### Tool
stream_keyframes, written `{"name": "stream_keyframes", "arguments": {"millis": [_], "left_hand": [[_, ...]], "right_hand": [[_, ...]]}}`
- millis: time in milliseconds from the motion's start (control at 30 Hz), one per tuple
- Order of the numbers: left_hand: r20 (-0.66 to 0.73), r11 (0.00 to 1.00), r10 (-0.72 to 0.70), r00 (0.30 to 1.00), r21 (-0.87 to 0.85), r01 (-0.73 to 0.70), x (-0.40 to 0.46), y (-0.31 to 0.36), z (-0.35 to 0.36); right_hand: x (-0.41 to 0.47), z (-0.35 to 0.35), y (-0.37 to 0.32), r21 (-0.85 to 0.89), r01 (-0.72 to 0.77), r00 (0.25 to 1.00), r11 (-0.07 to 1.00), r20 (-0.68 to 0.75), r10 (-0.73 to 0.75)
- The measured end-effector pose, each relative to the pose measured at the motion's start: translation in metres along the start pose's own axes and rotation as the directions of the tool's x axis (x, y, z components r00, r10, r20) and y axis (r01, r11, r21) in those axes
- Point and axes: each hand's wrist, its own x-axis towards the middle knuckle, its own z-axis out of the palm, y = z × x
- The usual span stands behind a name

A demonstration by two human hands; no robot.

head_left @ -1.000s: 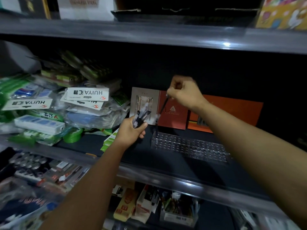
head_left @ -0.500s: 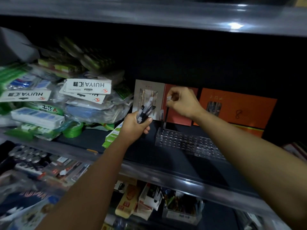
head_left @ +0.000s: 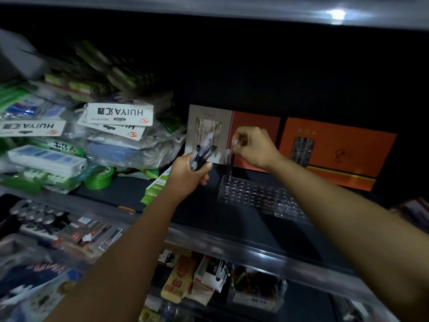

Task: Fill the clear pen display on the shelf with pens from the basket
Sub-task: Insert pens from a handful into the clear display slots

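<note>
The clear pen display [head_left: 260, 196], a flat block full of holes, lies on the dark shelf. My right hand [head_left: 253, 147] pinches the top of one pen [head_left: 232, 159] that stands upright over the display's far left corner. A second pen [head_left: 228, 162] stands right beside it in the display. My left hand [head_left: 188, 175], just left of the display, grips a bundle of dark pens with clear caps [head_left: 203, 153], their tips pointing up. No basket is in view.
Orange gift boxes [head_left: 339, 154] and a beige one [head_left: 210, 133] lean against the shelf's back behind the display. Bagged stationery [head_left: 116, 135] is piled at the left, with a green tape roll [head_left: 99, 177] and a green box [head_left: 154, 190]. The shelf's front rail [head_left: 232, 242] runs below my arms.
My right hand has come down with its pen from above the display to the far left corner. The view has tilted downward. My left hand keeps its bundle.
</note>
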Motion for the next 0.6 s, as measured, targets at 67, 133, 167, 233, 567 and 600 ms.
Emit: {"name": "stream_keyframes", "arguments": {"millis": [67,133,167,233,567,600], "left_hand": [[0.002,1.0,0.005,1.0,0.013,-0.005,0.0,-0.001,0.0],[0.004,1.0,0.004,1.0,0.012,-0.004,0.0,-0.003,0.0],[0.003,1.0,0.001,1.0,0.011,-0.001,0.0,-0.004,0.0],[0.002,1.0,-0.003,1.0,0.024,0.003,0.001,-0.005,0.001],[0.027,1.0,-0.017,0.999,-0.006,0.017,0.002,-0.008,0.006],[0.027,1.0,-0.018,0.999,-0.012,0.018,0.002,-0.008,0.007]], "right_hand": [[-0.001,0.002,0.002,-0.008,-0.011,0.999,1.0,0.032,0.011],[-0.001,0.005,0.005,-0.024,-0.02,0.998,1.0,0.067,0.022],[-0.001,0.006,0.007,-0.039,-0.026,0.996,0.999,0.084,0.029],[-0.001,0.009,0.011,-0.065,-0.04,0.993,0.997,0.107,0.047],[0.002,0.004,0.011,-0.098,-0.018,0.99,0.995,0.134,0.031],[0.001,0.003,0.01,-0.112,-0.007,0.992,0.994,0.126,0.021]]}}
